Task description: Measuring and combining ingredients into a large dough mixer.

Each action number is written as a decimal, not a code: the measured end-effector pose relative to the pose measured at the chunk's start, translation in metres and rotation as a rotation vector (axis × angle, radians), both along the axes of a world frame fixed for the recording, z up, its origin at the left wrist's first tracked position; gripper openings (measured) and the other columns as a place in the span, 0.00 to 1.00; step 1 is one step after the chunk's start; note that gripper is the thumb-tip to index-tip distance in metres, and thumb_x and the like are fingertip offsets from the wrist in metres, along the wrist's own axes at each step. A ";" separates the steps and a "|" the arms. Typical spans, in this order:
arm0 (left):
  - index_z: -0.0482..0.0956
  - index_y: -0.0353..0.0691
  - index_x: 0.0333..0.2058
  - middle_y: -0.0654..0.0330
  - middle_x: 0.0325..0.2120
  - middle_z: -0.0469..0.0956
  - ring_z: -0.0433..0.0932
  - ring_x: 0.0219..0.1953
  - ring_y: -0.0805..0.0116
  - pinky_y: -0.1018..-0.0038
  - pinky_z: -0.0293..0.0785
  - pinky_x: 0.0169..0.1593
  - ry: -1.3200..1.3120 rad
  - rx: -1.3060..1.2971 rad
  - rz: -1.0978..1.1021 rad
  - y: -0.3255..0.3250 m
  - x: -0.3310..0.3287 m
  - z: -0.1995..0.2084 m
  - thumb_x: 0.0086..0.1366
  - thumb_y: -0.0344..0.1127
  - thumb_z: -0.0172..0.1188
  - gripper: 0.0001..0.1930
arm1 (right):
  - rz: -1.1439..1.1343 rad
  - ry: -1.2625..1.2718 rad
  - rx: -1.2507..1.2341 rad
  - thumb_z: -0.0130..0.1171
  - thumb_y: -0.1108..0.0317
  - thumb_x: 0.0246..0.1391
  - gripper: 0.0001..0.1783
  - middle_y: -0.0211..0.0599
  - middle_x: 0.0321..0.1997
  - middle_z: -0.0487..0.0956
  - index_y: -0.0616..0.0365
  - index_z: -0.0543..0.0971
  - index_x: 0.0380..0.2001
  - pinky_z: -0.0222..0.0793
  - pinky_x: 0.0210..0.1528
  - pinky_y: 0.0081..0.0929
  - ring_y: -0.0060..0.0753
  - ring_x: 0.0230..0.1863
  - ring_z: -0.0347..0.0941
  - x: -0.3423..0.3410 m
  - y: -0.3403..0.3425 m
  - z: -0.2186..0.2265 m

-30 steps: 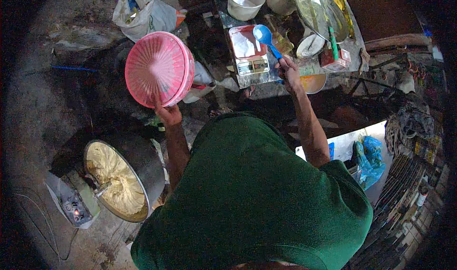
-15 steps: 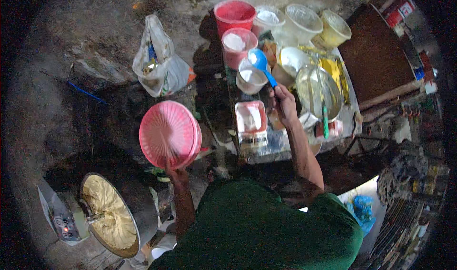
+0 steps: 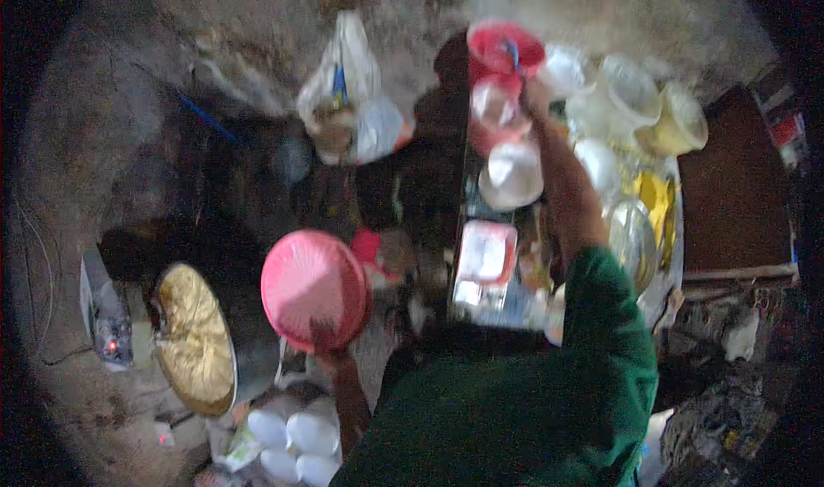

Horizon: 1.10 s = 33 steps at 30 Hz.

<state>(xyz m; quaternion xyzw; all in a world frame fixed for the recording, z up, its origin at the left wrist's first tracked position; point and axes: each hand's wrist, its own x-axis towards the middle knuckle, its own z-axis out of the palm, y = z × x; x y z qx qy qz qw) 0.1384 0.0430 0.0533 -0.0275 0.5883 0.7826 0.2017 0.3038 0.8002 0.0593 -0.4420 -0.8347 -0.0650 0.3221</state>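
My left hand grips the near rim of a pink ribbed plastic basin, held up on the left. My right hand, smeared by motion, is stretched out to the far side of the table, closed on a blue scoop. The scoop's visible part is over or inside a red bucket; its bowl is hard to make out. Just nearer than the red bucket stands a pink tub with white contents. A white tub and a red-rimmed square container with white contents follow toward me.
At the left stands a mixer bowl full of pale dough. A white plastic bag sits on the floor ahead. Several translucent tubs and a metal bowl crowd the table's right side, beside a brown board.
My right hand has moved away from me with the blue scoop, from over the white tub to the red bucket. The view has shifted, and the pink basin stays in my left hand.
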 end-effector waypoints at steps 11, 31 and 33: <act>0.58 0.38 0.62 0.54 0.60 0.62 0.62 0.61 0.56 0.59 0.67 0.59 -0.110 0.047 -0.050 -0.003 -0.031 -0.014 0.64 0.40 0.48 0.29 | 0.348 1.049 -0.657 0.52 0.65 0.58 0.09 0.31 0.27 0.76 0.59 0.77 0.37 0.65 0.28 0.27 0.27 0.25 0.70 0.027 -0.238 0.068; 0.70 0.41 0.51 0.61 0.44 0.76 0.77 0.41 0.68 0.70 0.78 0.40 0.230 0.061 -0.198 0.042 -0.067 0.001 0.64 0.42 0.56 0.19 | 0.045 0.802 -1.273 0.49 0.65 0.62 0.12 0.32 0.30 0.77 0.60 0.72 0.44 0.61 0.29 0.18 0.19 0.23 0.67 0.177 -0.512 0.055; 0.70 0.41 0.51 0.62 0.43 0.76 0.77 0.40 0.68 0.71 0.78 0.39 -0.387 0.243 -0.113 0.032 -0.082 -0.007 0.64 0.43 0.57 0.20 | 0.000 0.707 -1.316 0.48 0.66 0.61 0.11 0.33 0.30 0.77 0.57 0.71 0.45 0.65 0.30 0.22 0.23 0.26 0.70 0.184 -0.513 0.042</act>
